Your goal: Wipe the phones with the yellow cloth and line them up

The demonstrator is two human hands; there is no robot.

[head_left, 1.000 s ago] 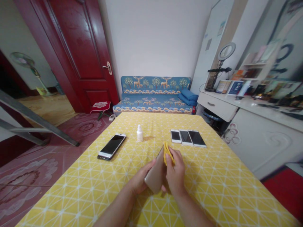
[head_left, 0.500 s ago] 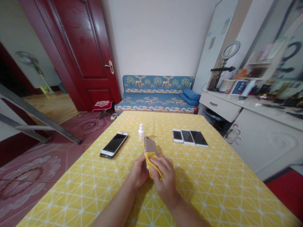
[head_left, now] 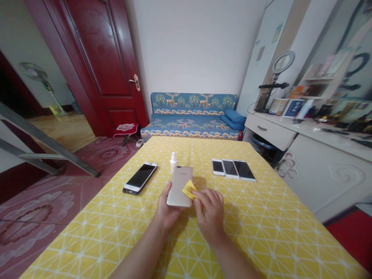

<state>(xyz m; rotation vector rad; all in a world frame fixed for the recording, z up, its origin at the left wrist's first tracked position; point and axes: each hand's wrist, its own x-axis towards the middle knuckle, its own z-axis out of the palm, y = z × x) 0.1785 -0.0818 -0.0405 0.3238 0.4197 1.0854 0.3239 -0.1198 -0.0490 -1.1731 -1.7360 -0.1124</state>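
Against the far wall of this small room stands a blue sofa [head_left: 188, 116] printed with deer and trees, with blue cushions [head_left: 234, 119] piled at its right end. To its left, a dark red door [head_left: 87, 66] stands open, and a standing fan [head_left: 33, 71] shows in the space beyond. A grey metal ladder [head_left: 43, 145] slants across the left side of the view, between the table and the doorway. On the right runs a white dresser [head_left: 270, 131], its top crowded with small items and a ring light [head_left: 283, 62] on a stand. A low red stool [head_left: 124, 130] sits near the sofa's left end.

A table under a yellow patterned tablecloth [head_left: 261, 232] fills the foreground. Well ahead of the hands, three phones [head_left: 232, 169] lie side by side, screens up, while a black-screened phone [head_left: 140, 177] lies to the left. Between them stands a small white dropper bottle [head_left: 173, 162], just behind the top edge of the phone in hand, which hides none of it from view.

The left hand [head_left: 167, 211] is curled around a gold-backed phone [head_left: 179, 186], holding it tilted just above the tablecloth with its back toward the camera. The right hand [head_left: 209, 213] is partly closed, its fingers [head_left: 203, 195] pinching a folded yellow cloth [head_left: 189, 190] against the phone's right edge.
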